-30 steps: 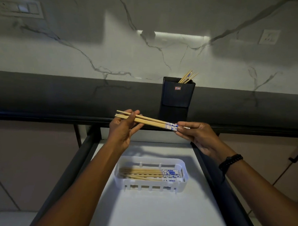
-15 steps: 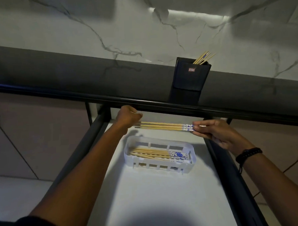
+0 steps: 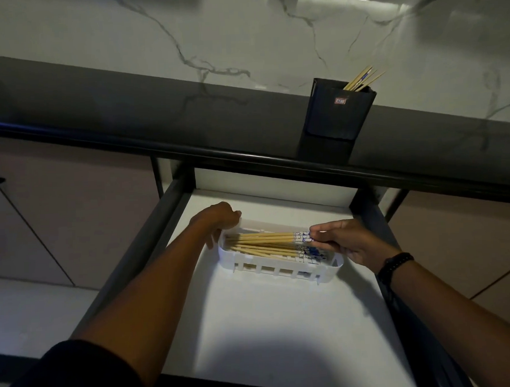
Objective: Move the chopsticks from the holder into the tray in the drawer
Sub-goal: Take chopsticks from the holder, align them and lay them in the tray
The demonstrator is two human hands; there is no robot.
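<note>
While right hand pinches chopsticks in tray, holder behind

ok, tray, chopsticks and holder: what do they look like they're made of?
The tray looks like white moulded plastic, smooth, with slotted walls. The chopsticks are pale matte wood or bamboo, can't tell which; the blue-and-white ends look printed or painted. The holder is dark, matte, boxy, with a small label; plastic or faux leather, too dim to say.
</note>
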